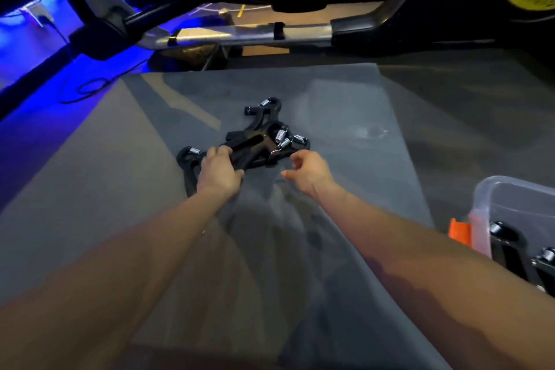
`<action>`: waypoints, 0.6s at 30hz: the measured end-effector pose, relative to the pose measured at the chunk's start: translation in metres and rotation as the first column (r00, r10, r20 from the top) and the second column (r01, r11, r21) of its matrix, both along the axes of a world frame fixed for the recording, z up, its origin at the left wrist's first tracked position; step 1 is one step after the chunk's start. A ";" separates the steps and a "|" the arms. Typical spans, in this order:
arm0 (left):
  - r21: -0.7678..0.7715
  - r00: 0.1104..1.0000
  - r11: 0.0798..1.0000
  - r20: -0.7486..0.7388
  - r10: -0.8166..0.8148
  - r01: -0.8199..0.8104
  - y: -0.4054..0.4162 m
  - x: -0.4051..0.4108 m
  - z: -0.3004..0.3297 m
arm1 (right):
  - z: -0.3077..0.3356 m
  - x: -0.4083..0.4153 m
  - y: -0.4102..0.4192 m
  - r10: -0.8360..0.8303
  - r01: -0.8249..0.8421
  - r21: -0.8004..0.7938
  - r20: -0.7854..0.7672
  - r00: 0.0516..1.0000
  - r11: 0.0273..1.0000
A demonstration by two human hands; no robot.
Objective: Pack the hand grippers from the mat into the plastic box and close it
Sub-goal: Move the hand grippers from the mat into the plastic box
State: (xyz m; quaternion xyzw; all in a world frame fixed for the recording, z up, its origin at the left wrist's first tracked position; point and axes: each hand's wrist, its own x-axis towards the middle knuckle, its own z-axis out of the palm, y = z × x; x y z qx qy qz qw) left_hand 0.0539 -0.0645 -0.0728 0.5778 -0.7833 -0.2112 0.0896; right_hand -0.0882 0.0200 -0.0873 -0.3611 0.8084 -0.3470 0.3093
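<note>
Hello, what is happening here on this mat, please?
A person is packing black hand grippers from a grey mat into a clear plastic box at the right, which already holds some. The left hand grips one from the pile, and the right hand reaches in, open. The box is not closed.

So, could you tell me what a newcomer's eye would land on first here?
Probably the heap of black hand grippers with silver springs in the middle of the grey mat, with the left hand gripping one and the right hand open beside it. Next, the clear plastic box at the right edge, already holding some grippers.
</note>
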 end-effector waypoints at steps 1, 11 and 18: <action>0.003 1.000 1.000 0.013 -0.005 0.005 -0.004 -0.001 -0.004 | -0.003 -0.001 -0.002 -0.006 0.006 0.004 -0.009 1.000 1.000; -0.041 0.999 0.999 0.032 0.018 -0.016 -0.008 -0.021 -0.029 | -0.017 -0.013 -0.006 -0.092 0.091 0.014 0.024 0.996 0.996; -0.077 0.994 0.994 -0.090 0.069 -0.076 0.009 -0.043 0.001 | 0.002 -0.021 0.012 -0.105 0.104 0.020 0.043 0.994 0.994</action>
